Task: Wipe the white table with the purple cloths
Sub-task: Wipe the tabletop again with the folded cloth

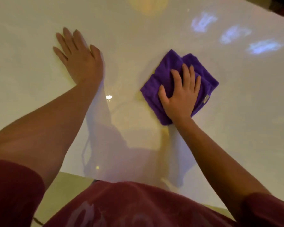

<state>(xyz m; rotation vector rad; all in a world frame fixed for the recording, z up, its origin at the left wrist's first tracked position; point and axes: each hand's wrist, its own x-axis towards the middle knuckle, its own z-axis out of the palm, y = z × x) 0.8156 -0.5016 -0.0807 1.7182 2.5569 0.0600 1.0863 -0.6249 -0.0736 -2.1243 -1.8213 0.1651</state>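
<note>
Purple cloth [175, 79] lies folded under the flat, spread right hand [181, 95], pressed for wiping; the empty left hand [79, 61] braces flat on the white table [236, 128].

A person's two bare forearms entered from the lower left and lower right of the frame. Both arms were uncovered below short dark red sleeves [11, 190]. Along the bottom centre sat the front of a matching dark red shirt [138, 203], carrying a faint pale print, too blurred to read.
</note>
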